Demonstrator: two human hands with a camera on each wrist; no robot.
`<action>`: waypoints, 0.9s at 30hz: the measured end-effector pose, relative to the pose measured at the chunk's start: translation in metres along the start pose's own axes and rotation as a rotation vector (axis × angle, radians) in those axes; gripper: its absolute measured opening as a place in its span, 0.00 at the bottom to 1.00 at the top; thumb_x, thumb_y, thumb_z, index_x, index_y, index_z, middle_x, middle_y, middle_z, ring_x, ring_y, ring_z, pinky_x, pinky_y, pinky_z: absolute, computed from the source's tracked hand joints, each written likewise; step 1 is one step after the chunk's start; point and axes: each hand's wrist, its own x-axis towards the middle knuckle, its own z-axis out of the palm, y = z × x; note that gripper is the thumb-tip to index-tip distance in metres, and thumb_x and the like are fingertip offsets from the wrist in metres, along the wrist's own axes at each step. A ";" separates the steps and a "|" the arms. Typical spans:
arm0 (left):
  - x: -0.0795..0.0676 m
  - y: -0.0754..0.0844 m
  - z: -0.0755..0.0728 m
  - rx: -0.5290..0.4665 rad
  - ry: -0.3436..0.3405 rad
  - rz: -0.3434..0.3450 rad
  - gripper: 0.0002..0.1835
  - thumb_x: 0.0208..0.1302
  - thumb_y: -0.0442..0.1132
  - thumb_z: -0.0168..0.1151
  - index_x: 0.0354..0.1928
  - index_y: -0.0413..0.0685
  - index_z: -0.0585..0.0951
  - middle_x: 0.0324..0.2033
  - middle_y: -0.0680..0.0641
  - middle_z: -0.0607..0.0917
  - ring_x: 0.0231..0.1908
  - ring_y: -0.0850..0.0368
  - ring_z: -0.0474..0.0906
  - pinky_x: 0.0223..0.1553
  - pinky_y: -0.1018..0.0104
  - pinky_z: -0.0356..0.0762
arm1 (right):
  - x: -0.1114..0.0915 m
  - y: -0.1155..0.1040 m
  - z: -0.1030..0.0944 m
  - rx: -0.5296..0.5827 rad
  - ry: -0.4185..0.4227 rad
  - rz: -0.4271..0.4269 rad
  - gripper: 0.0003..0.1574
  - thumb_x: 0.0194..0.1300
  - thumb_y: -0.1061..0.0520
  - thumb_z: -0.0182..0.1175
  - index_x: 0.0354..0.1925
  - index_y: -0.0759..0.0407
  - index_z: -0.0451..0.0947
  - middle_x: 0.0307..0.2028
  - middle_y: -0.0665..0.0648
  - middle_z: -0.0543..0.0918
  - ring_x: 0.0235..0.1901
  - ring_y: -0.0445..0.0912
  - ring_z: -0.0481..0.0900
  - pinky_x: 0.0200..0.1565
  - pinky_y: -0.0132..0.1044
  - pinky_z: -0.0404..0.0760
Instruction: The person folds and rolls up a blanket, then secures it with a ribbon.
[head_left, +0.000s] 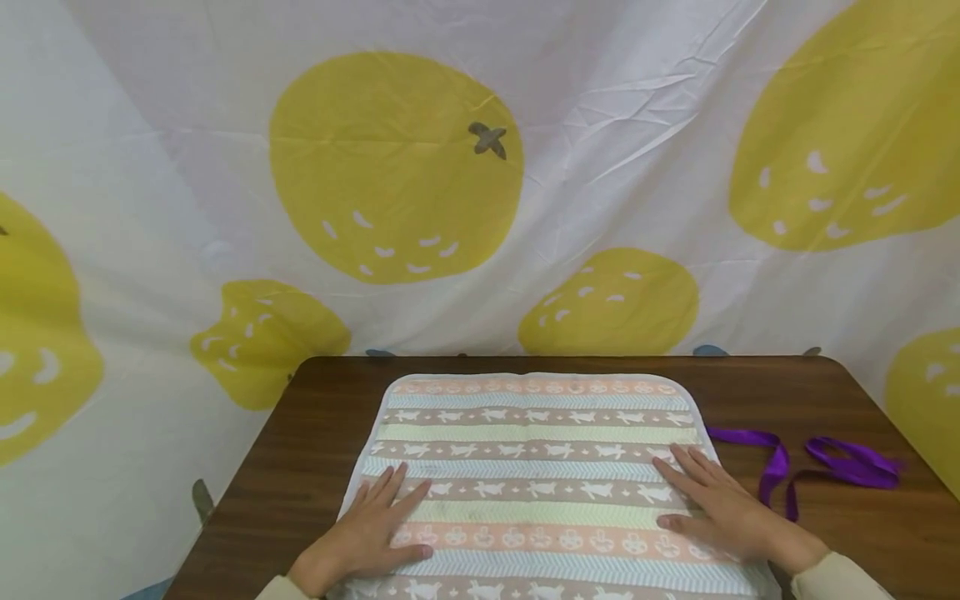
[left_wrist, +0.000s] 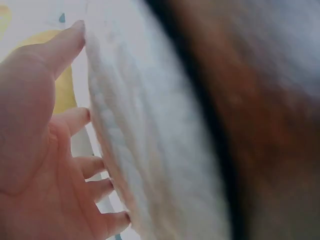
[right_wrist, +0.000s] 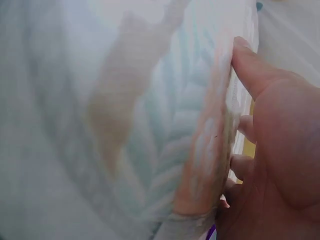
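A striped cloth mat (head_left: 525, 467) with a white border and rows of animal and flower shapes lies spread flat on the table. On its left side rests my left hand (head_left: 375, 525), fingers spread and fingertips touching the fabric. My right hand (head_left: 723, 512) lies on the right side in much the same way, thumb pointing inward. In the left wrist view the left hand (left_wrist: 50, 135) has its fingertips against the cloth. The right wrist view shows the right hand (right_wrist: 280, 135) with its thumb on the cloth (right_wrist: 195, 165). Neither hand grips anything.
A purple ribbon (head_left: 862, 467) lies loosely looped on the dark wooden table (head_left: 292, 450), right of the mat. Behind the table's far edge hangs a white curtain (head_left: 615, 167) printed with yellow fruit.
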 end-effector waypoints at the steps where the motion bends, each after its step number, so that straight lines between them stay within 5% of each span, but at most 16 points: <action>1: 0.000 0.001 0.000 0.001 0.000 -0.002 0.47 0.62 0.70 0.56 0.76 0.52 0.60 0.75 0.30 0.50 0.74 0.30 0.43 0.68 0.28 0.40 | 0.000 0.000 0.000 0.005 0.000 0.002 0.45 0.66 0.40 0.61 0.74 0.55 0.60 0.74 0.74 0.52 0.71 0.74 0.46 0.72 0.62 0.36; 7: 0.006 0.013 0.001 0.037 0.029 0.044 0.47 0.62 0.70 0.55 0.75 0.49 0.61 0.75 0.32 0.54 0.74 0.31 0.47 0.68 0.29 0.46 | 0.003 -0.004 -0.005 0.014 -0.006 0.008 0.46 0.64 0.40 0.64 0.71 0.60 0.64 0.72 0.76 0.54 0.69 0.76 0.48 0.63 0.75 0.50; 17: 0.029 0.065 0.003 0.120 0.049 0.179 0.41 0.65 0.66 0.56 0.74 0.54 0.64 0.73 0.38 0.63 0.73 0.39 0.57 0.69 0.39 0.57 | 0.013 -0.006 -0.021 -0.009 0.052 -0.042 0.38 0.64 0.47 0.66 0.64 0.70 0.71 0.62 0.80 0.69 0.60 0.77 0.65 0.55 0.73 0.66; 23: 0.043 0.105 0.007 0.205 0.053 0.339 0.35 0.70 0.62 0.53 0.73 0.54 0.65 0.71 0.43 0.67 0.70 0.46 0.64 0.68 0.47 0.65 | 0.023 -0.001 -0.037 0.067 0.102 -0.011 0.34 0.68 0.53 0.63 0.61 0.76 0.70 0.58 0.76 0.75 0.56 0.72 0.74 0.53 0.66 0.73; 27: 0.052 0.132 0.014 0.281 0.034 0.458 0.33 0.72 0.60 0.52 0.73 0.54 0.65 0.70 0.45 0.69 0.70 0.51 0.65 0.67 0.54 0.66 | 0.028 0.003 -0.050 0.137 0.079 0.103 0.35 0.71 0.50 0.60 0.63 0.75 0.69 0.56 0.74 0.78 0.50 0.65 0.80 0.48 0.61 0.79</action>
